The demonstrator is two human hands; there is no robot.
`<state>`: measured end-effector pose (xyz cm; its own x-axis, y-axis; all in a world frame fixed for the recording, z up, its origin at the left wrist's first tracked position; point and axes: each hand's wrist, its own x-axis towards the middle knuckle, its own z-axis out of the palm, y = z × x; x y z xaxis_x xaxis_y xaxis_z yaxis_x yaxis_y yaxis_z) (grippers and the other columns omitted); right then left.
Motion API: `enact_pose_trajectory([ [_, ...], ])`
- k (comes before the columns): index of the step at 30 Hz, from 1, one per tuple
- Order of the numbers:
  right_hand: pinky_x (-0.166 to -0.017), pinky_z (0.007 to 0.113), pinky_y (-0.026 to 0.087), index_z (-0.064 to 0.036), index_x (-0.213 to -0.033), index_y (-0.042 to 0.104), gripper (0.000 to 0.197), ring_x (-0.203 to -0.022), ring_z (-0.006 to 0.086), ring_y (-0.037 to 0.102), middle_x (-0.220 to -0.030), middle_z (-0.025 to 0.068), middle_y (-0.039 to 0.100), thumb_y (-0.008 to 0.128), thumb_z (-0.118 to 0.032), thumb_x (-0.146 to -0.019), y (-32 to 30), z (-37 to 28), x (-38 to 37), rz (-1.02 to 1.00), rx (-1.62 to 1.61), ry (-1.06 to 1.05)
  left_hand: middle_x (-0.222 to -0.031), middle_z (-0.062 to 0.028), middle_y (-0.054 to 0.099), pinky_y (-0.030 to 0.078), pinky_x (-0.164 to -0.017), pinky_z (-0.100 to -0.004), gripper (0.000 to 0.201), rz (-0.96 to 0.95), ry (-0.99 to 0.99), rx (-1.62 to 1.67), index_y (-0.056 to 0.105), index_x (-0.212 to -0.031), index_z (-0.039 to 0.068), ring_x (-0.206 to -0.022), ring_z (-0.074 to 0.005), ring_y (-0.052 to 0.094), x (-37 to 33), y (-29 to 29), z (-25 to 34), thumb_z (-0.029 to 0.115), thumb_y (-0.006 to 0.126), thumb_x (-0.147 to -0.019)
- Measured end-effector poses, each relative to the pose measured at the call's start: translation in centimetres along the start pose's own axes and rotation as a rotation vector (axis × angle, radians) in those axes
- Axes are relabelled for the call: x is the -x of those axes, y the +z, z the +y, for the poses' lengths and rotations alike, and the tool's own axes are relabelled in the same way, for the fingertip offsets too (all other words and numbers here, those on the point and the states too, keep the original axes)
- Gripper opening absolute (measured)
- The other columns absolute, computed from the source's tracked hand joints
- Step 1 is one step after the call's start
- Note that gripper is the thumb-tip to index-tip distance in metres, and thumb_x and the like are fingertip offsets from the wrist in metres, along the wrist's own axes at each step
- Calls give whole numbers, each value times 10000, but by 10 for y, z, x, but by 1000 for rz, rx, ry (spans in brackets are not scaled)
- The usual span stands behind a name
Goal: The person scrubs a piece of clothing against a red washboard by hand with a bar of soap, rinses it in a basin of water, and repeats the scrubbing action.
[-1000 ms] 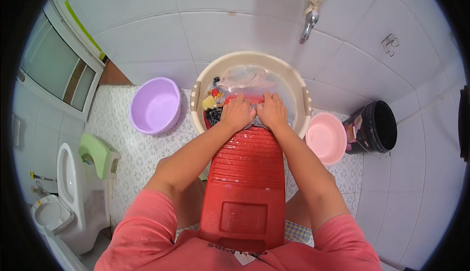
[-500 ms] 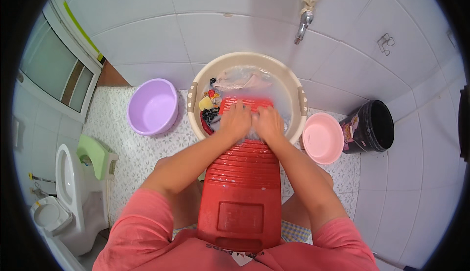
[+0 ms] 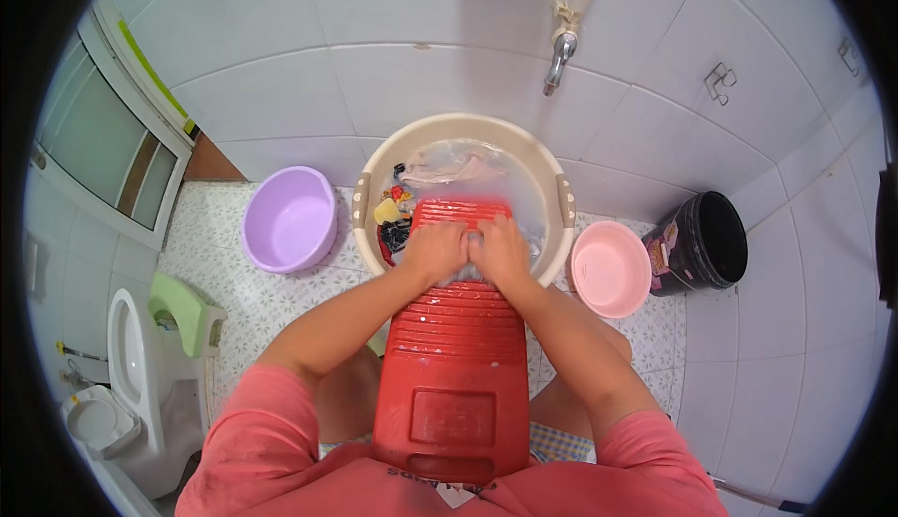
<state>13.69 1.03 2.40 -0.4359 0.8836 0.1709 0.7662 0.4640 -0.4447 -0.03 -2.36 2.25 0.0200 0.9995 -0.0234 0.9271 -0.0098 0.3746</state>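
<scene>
My grip: left hand (image 3: 436, 253) and right hand (image 3: 499, 251) curled nearly closed, side by side, bunching wet greyish cloth (image 3: 466, 275) on washboard (image 3: 456, 335); fingertips blurred. Cloth mostly hidden, toward washboard's far end. Washboard red, ridged, glossy; beige basin (image 3: 467, 119) around its far end.

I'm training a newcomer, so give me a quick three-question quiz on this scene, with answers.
1. True or false: the purple basin stands left of the beige tub.
2. Which stands on the floor next to the black bucket? a) green stool b) pink basin c) tap
3. Fill in the colour: the left hand and right hand are close together over the ____ ridged washboard.

Key: 1 true; 2 b; 3 red.
</scene>
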Motion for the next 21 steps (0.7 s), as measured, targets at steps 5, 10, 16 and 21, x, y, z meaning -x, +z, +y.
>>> enact_pose_trajectory([
  [5,-825,452,465,-62,-942,657,259,-1062,377,523,-1122,225,557,578,-201,-738,3,4,-37,-65,74,238,-1067,-165,584,474,-794,-461,268,253,2,-66,621,-1002,70,-994,-347,567,-29,8,-13,234,531,-809],
  [10,-802,470,444,-66,-988,626,304,-946,363,537,-959,188,571,594,-220,-727,-35,2,38,-116,-186,-177,-1085,-158,500,421,-849,-426,298,87,178,195,595,-1086,118,-974,-340,511,52,-26,-17,204,534,-807],
  [16,-737,471,439,-47,-862,625,194,-859,351,548,-850,167,572,572,-172,-723,-22,-7,47,37,16,-267,-1011,-173,498,421,-766,-429,206,149,237,-67,587,-985,97,-909,-343,506,73,-24,19,214,530,-826],
  [21,-837,456,458,-2,-890,627,237,-936,363,599,-963,241,624,524,-196,-801,-6,-8,-37,-216,22,81,-840,-182,543,453,-691,-463,187,166,113,-15,584,-930,56,-800,-371,559,-2,-8,-9,206,506,-849],
])
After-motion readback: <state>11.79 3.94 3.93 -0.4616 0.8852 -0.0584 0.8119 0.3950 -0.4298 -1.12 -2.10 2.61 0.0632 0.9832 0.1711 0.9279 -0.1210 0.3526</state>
